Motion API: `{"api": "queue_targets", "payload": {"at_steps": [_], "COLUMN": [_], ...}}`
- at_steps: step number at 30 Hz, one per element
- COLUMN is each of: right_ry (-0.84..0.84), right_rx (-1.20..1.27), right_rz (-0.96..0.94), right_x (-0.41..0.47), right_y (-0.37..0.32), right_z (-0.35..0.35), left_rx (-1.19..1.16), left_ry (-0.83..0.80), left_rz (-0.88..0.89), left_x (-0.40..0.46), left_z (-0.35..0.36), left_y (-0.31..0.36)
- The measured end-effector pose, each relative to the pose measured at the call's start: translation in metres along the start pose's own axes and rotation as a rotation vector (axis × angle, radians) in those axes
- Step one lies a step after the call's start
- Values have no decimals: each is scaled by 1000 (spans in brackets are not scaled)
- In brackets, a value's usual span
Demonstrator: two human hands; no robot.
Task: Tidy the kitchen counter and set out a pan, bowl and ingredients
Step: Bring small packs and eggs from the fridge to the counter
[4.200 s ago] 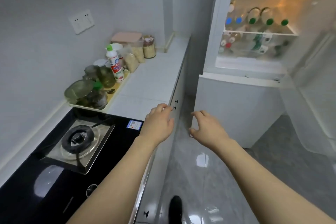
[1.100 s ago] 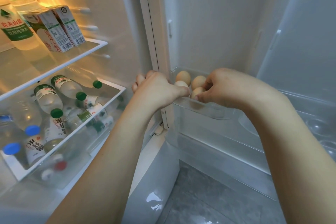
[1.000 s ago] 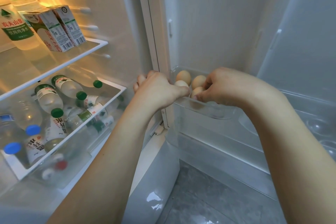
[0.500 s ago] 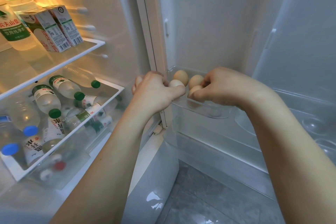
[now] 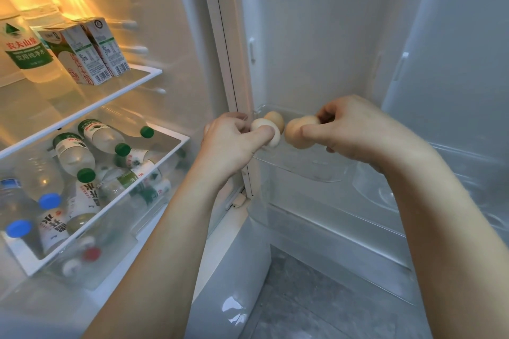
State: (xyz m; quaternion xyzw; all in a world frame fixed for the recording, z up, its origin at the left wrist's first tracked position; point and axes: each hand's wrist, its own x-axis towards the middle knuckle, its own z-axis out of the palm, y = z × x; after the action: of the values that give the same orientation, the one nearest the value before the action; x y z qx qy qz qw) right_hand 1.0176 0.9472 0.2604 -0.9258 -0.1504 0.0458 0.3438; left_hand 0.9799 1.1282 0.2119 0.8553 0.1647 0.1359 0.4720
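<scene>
Above the clear door bin (image 5: 300, 170) rim, left hand (image 5: 231, 143) grips a pale egg (image 5: 265, 132); right hand (image 5: 355, 132) pinches tan eggs (image 5: 298, 132).

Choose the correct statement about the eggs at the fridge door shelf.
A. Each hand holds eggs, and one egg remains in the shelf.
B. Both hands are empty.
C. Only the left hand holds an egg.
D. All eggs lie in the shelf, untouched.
A: the left hand pinches a pale egg, the right hand holds brown eggs, and one brown egg sits behind in the door shelf.
</scene>
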Motion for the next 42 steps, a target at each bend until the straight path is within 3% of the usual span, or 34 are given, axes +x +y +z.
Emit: {"api": "queue_targets", "payload": {"at_steps": [7, 15, 19, 30, 35, 42], "right_ry": [41, -32, -130, -600, -929, -1248], "right_rx": [258, 926, 1101, 1127, 1029, 933], "right_rz": [11, 11, -28, -91, -131, -166], "right_x": [-4, -15, -24, -51, -94, -177], "right_y": [4, -9, -29, -91, -107, -108], "right_z": [-4, -3, 12, 121, 166, 205], "left_rx": [-320, -641, -772, -987, -1073, -1169], "left_ry": [21, 103, 194, 445, 687, 1011], "left_rz": [-2, -82, -114, -250, -299, -303], "left_x": [-5, -27, -52, -162, -249, -373], "left_z": [-6, -31, -57, -113, -112, -79], "left_y": [5, 3, -10, -83, -93, -82]}}
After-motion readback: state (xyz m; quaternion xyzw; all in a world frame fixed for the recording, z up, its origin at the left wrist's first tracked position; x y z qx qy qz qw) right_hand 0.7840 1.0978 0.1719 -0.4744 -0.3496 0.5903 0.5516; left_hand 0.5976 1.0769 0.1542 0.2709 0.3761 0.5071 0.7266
